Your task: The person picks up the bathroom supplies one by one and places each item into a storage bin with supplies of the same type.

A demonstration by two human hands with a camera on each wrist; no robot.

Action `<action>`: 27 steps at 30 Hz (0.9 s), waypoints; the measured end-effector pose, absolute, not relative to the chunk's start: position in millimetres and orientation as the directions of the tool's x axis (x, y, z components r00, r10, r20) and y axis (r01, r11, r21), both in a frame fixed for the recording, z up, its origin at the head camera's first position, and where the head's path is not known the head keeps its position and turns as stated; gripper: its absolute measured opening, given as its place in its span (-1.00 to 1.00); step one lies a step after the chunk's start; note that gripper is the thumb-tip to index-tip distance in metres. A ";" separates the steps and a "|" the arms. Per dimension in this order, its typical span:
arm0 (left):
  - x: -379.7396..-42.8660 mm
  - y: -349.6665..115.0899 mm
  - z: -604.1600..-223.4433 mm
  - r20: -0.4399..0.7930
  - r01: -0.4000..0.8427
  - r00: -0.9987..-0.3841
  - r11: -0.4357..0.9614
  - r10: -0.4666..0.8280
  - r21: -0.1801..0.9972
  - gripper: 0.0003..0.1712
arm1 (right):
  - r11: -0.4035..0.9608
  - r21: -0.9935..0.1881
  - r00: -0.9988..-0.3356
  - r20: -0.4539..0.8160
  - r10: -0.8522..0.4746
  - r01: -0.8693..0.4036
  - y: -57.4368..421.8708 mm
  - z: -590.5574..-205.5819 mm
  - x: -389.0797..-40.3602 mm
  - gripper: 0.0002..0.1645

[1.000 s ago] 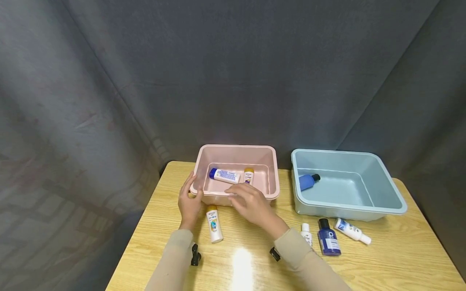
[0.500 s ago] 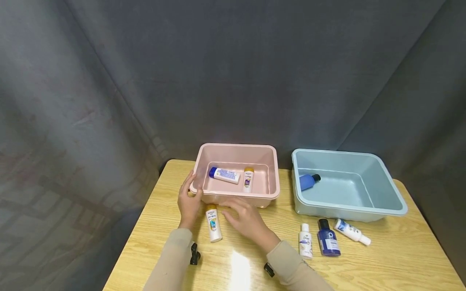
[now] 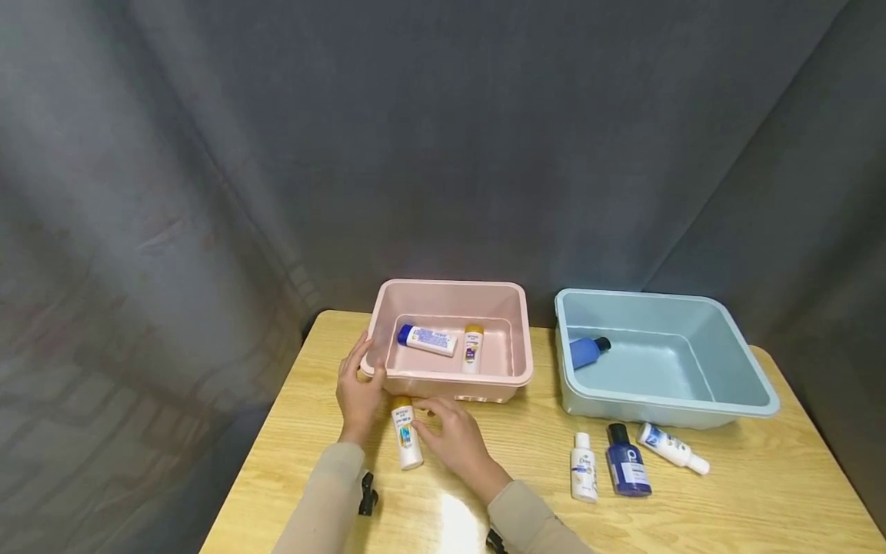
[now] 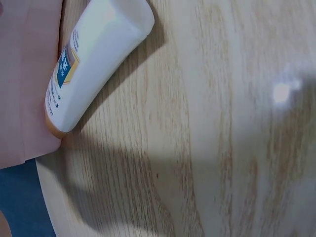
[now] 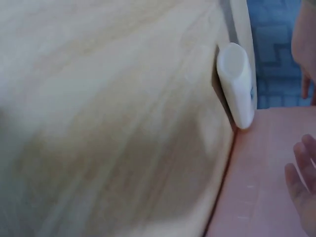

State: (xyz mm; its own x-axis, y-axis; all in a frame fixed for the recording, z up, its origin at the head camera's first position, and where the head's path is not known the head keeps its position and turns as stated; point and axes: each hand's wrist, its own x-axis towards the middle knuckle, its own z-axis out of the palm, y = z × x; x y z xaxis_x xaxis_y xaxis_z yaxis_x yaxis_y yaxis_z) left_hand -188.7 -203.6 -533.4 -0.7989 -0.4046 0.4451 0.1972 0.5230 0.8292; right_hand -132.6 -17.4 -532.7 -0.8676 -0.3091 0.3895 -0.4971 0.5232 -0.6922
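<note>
Head view, right hand point(image 3: 454, 444) outstretched, near bottle point(image 3: 406, 440)

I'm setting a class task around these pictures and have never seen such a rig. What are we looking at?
There is no machine: a person works with two bare hands. The wide view comes from a camera worn on the head; the close-ups come from one on each wrist. On the table are a pink bin holding two white containers, a pale blue bin holding a blue bottle and, in front, a gold-capped white bottle, two more white bottles and a dark blue one. The left hand rests on the pink bin's corner; the right hand is beside the gold-capped bottle. Nothing is lifted.
</note>
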 end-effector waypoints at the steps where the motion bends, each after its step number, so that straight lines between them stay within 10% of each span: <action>1: -188.0 -204.2 -533.6 0.449 0.196 -0.797 0.528 -0.405 0.826 -0.51 | 0.522 -0.700 -0.873 0.386 -0.298 -0.487 -19.4 -535.0 -131.8 -0.66; 27: -188.4 -204.3 -537.0 0.473 0.217 -0.785 0.537 -0.400 0.815 -0.48 | 0.639 -0.714 -0.958 0.190 -0.217 -0.286 -54.3 -571.6 -114.4 -0.18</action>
